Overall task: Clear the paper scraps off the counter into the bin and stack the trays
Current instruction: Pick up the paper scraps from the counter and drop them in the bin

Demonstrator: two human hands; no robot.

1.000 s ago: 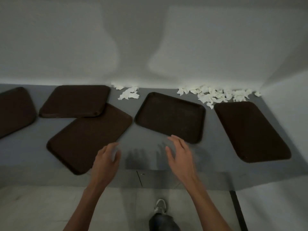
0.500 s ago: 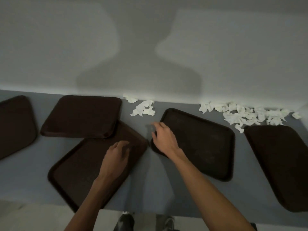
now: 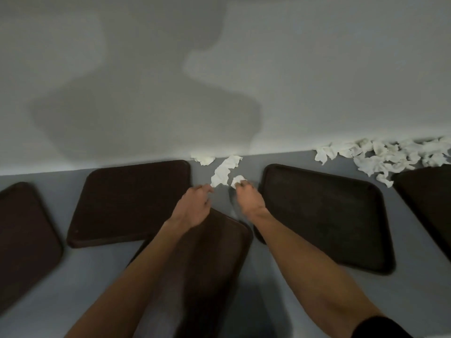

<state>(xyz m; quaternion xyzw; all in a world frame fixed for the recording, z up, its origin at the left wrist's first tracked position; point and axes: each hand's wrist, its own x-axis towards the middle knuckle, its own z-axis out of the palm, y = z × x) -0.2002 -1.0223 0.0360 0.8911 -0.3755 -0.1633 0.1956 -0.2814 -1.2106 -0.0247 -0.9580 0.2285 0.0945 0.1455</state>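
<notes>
Several dark brown trays lie flat on the grey counter [image 3: 415, 276]. In the gap between the back-left tray [image 3: 131, 201] and the right-centre tray [image 3: 324, 215], white paper scraps lie by the wall. My right hand [image 3: 249, 198] pinches a small crumpled scrap [image 3: 238, 179]. My left hand [image 3: 192, 206] reaches the lower end of a long scrap [image 3: 224, 170] with curled fingertips; whether it grips is unclear. Another scrap [image 3: 203, 159] lies against the wall. Both forearms cross above a near tray [image 3: 219, 264]. No bin is in view.
A large heap of white scraps [image 3: 390, 154] runs along the wall at the back right. One more tray [image 3: 24, 240] lies at the far left and another [image 3: 429, 191] at the far right edge. A plain wall [image 3: 219, 69] backs the counter.
Both hands have moved forward from the trays to the scraps near the wall. My right hand left the tray's corner and closed on a small scrap. The camera leaned closer.
</notes>
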